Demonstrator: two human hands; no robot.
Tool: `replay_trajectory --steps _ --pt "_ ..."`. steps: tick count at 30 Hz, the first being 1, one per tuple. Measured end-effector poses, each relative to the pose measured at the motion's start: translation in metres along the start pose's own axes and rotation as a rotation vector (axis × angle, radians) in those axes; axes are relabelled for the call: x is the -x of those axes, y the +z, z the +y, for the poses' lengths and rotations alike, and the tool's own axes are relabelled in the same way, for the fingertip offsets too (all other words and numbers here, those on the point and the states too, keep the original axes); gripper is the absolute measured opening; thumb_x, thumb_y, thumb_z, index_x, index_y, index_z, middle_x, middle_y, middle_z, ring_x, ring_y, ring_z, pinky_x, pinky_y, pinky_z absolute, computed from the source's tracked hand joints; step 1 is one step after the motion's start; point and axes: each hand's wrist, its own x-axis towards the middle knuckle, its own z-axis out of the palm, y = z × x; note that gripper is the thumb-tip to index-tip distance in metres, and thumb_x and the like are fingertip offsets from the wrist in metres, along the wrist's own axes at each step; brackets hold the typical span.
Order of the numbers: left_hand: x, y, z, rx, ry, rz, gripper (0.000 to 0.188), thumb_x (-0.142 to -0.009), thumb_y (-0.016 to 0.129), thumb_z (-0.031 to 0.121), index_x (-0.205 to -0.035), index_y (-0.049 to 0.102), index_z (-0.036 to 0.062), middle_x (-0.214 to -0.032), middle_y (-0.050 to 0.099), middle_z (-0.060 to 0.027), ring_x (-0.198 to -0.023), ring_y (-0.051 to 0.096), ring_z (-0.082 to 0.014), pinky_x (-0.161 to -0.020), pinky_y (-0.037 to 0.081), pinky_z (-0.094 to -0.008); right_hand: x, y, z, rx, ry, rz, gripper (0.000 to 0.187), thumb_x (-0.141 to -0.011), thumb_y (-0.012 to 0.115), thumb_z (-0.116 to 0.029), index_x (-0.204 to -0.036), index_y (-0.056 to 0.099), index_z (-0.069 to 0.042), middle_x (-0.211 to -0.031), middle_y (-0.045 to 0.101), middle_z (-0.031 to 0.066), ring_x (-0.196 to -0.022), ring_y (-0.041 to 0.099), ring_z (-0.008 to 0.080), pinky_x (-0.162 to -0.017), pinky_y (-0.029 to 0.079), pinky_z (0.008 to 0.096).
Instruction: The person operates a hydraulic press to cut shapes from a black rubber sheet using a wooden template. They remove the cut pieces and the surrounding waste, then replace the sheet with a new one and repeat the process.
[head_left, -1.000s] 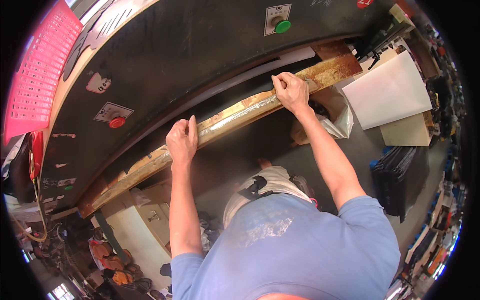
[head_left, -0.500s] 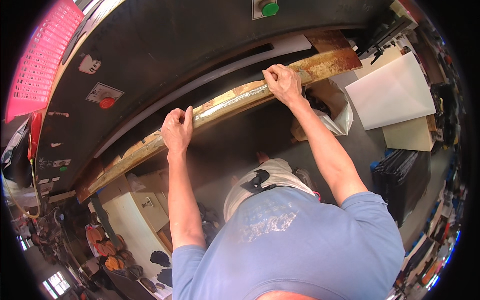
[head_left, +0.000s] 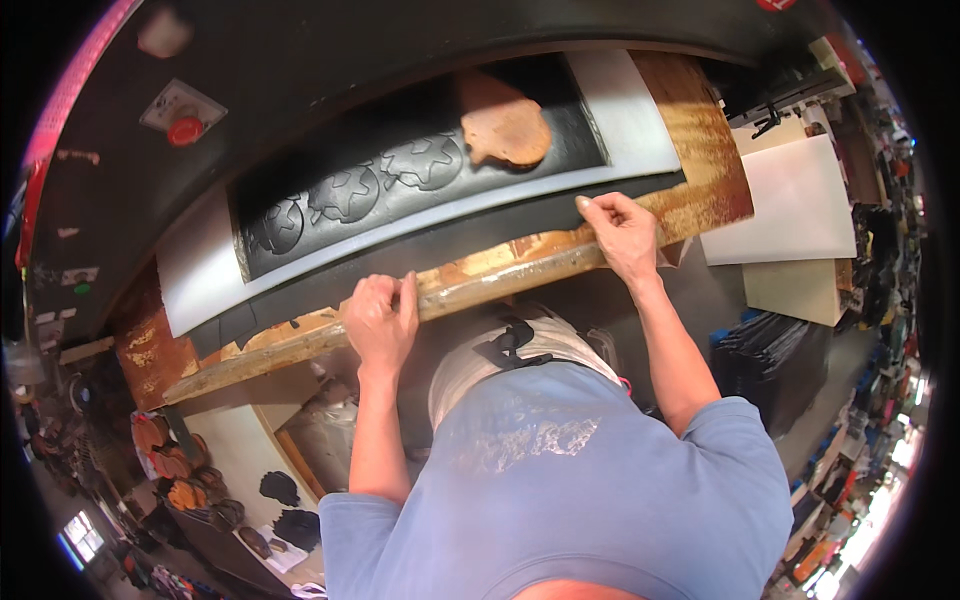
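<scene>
A long wooden board [head_left: 700,140] with a worn front edge lies before me, its far side under the dark machine. My left hand [head_left: 380,318] is closed on the front edge. Further right, my right hand [head_left: 622,238] has its fingers curled at the same edge, its thumb near a strip of black sheet. On the board rests a white cutting pad [head_left: 630,115]. The black sheet [head_left: 350,240] on it bears several pressed, rounded shapes in a row. A tan, rounded block with a scalloped edge [head_left: 508,132] sits on the sheet's right part.
The dark machine body [head_left: 330,50] overhangs the board, with a red button [head_left: 185,130] on its front. At right are a white sheet [head_left: 790,200] and a stack of black material [head_left: 765,355]. Orange and dark pieces [head_left: 185,490] lie at lower left beside a pale cabinet [head_left: 240,450].
The board has come toward me out from under the machine, with both hands at its edge. The pad, black sheet and tan block now show.
</scene>
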Motion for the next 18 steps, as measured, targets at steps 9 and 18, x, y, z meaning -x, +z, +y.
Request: replay_trajectory --steps 9,18 --pt "0.033 -0.024 0.017 0.484 -0.016 0.026 0.025 -0.086 0.083 0.0 -0.074 0.061 0.0041 -0.069 0.061 -0.011 -0.062 0.061 -0.0273 -0.057 0.048 -0.0398 0.002 0.077 -0.062 0.818 -0.403 -0.084 0.106 -0.078 0.088 -0.06 -0.153 0.05 0.004 -0.149 0.051 0.033 -0.135 0.053 0.0458 -0.115 0.045 0.0516" --pt "-0.089 0.031 -0.02 0.348 0.133 0.102 0.006 -0.093 0.074 0.0 -0.091 0.068 0.0011 -0.092 0.072 -0.012 -0.084 0.066 -0.0299 -0.077 0.053 -0.0391 -0.017 0.079 -0.067 0.677 -0.299 -0.095 0.088 -0.071 0.081 -0.036 -0.146 0.058 0.003 -0.137 0.057 0.0309 -0.123 0.055 0.0454 -0.11 0.047 0.0529"
